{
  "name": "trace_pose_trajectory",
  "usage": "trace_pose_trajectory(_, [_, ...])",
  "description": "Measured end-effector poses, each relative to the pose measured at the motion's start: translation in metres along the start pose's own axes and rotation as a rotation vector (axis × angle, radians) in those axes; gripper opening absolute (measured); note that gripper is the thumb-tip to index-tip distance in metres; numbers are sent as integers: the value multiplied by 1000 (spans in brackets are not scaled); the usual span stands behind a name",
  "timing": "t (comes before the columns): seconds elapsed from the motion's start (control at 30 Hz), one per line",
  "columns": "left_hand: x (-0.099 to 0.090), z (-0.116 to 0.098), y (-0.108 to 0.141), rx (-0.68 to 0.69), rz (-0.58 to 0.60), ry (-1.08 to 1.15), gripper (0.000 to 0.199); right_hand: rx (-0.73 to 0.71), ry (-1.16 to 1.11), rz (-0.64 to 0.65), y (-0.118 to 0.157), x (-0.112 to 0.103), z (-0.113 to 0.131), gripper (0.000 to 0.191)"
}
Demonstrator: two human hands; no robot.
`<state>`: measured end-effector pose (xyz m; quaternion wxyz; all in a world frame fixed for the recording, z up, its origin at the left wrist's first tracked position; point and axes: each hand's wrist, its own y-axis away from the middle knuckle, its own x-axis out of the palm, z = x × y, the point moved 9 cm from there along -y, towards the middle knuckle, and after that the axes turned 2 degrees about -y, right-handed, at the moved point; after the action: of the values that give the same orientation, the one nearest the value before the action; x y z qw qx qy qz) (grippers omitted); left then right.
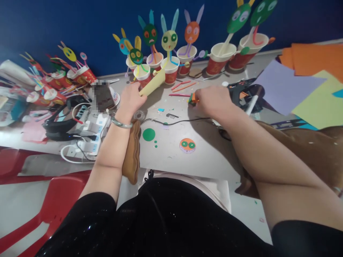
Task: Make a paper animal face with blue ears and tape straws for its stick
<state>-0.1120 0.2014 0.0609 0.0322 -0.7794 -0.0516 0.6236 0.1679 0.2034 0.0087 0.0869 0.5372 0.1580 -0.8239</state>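
My left hand (132, 97) is closed on a pale yellow paper piece (153, 85), which sticks out toward the upper right. Farther right, my right hand (211, 101) is closed at small green and orange pieces (193, 99) on the table; its fingertips are partly hidden, so the exact grip is unclear. Beside it lie red and orange sticks (182, 86). Nearer my body, an orange disc (187, 145) with two green eyes and a purple lower edge lies flat. To its left is a plain green circle (149, 134).
Red paper cups (170, 75) with rabbit-like paper figures line the blue wall. Coloured sheets (289, 85) lie at the right, above a brown bag (308, 146). A black cable (184, 121) crosses the table. A power strip (99, 132) sits left of a brown pouch (132, 153).
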Motion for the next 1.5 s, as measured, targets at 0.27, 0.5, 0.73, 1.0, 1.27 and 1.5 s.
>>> trace_pose_trajectory(0.27, [0, 4, -5, 23, 4, 34, 16, 119, -142, -201, 24, -96, 20, 23])
trace_pose_trajectory(0.5, [12, -20, 7, 127, 173, -147, 23, 106, -374, -217, 23, -100, 4, 29])
trace_pose_trajectory(0.73, [41, -32, 17, 321, 418, -40, 34, 252, -459, -10, 8, -65, -1, 26])
trace_pose_trajectory(1.0, [68, -84, 30, 302, 521, 896, 44, -79, -371, -74, 11, -40, 30, 20])
trace_pose_trajectory(1.27, [89, -94, 44, -129, 613, 1221, 11, -197, -259, 61, 16, -13, 60, 20])
trace_pose_trajectory(1.5, [74, -95, 44, -65, 581, 1217, 24, 10, -374, 85, 12, -4, 34, 43])
